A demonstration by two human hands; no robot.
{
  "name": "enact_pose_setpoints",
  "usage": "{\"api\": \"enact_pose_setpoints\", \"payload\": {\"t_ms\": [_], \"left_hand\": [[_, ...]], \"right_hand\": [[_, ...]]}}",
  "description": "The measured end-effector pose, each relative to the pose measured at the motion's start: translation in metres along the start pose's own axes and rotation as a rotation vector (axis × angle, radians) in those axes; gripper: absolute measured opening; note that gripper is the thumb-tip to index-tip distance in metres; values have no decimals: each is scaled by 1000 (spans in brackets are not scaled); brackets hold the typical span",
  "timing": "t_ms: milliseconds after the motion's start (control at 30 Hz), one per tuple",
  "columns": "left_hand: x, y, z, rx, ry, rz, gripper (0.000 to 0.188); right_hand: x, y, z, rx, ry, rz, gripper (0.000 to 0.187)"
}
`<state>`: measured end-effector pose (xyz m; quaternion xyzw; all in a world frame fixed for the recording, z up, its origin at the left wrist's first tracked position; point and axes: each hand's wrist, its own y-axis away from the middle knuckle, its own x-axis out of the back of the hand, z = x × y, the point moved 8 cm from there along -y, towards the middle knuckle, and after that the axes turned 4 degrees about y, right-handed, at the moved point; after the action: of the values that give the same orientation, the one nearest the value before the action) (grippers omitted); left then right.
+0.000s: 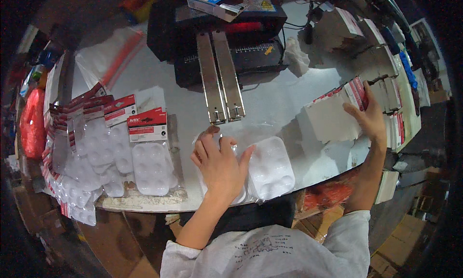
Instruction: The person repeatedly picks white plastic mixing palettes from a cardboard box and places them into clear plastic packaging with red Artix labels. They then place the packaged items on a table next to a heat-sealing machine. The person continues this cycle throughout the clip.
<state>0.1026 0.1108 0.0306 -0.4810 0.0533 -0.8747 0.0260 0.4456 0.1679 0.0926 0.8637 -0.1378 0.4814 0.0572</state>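
Several white palettes (272, 169) in clear film lie near the front edge of the tabletop (294, 92), under and beside the left hand (219, 169). Its fingers are bent and spread; whether they grip the film, I cannot tell. Well apart from it, the right hand (370, 118) has thumb and fingers around the edge of stacked cards (333, 121). Bagged palettes (150, 169) pile up at left; metal rails (210, 77) jut from a black machine (166, 29).

From the wearer's head, one wide fisheye looks steeply down at close range across the counter (275, 102).
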Motion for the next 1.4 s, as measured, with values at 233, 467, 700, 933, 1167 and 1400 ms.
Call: {"api": "enact_pose_setpoints", "payload": {"t_ms": [233,467,700,933,1167,1400], "left_hand": [[17,10,6,-134,381,30,19],[11,35,-19,415,1427,-206,11],[22,46,-7,377,1224,-329,17],[31,47,-22,361,935,-285,13],[29,41,-25,342,832,-261,14],[35,39,-25,290,776,-194,18]], "right_hand": [[6,5,3,-5,122,152,84],[23,34,-45,39,221,417,66],[-66,108,-164,564,-313,-386,40],[-117,108,-171,434,-399,-669,23],[-115,109,-172,492,-429,-610,18],[-124,105,-163,502,-365,-673,21]]}}
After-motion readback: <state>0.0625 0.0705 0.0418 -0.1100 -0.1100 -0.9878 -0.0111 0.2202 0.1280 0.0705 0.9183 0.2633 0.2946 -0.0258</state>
